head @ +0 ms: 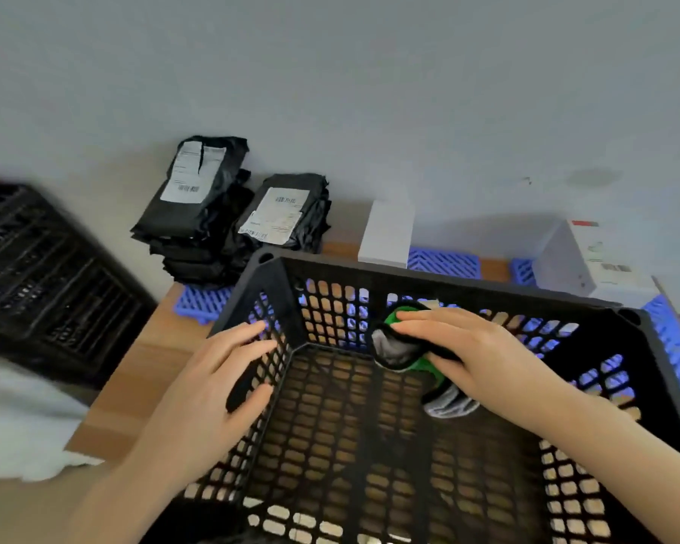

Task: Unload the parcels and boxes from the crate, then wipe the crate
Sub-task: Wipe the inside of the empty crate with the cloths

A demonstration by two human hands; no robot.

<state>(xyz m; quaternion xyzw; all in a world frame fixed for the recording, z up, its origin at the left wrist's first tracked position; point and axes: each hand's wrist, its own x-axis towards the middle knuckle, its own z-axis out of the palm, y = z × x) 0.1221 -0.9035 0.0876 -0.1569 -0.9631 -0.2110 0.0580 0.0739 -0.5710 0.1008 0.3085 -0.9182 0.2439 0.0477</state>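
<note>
A black perforated plastic crate (440, 274) fills the lower middle of the view, with nothing inside but my hand and a cloth. My right hand (479, 355) presses a green, black and grey cloth (399, 349) against the inside of the far wall with straight fingers. My left hand (220, 382) rests on the crate's left wall, fingers spread over the rim. Two stacks of black parcels (197, 206) with white labels stand behind the crate's far left corner. A white box (387, 233) and a second white box (589, 261) stand behind the far wall.
Another black crate (44, 268) stands at the left. Blue plastic grids (444, 263) lie under the parcels and boxes on the wooden floor (134, 382). A grey wall (370, 92) rises behind. White fabric (16, 418) lies at the lower left.
</note>
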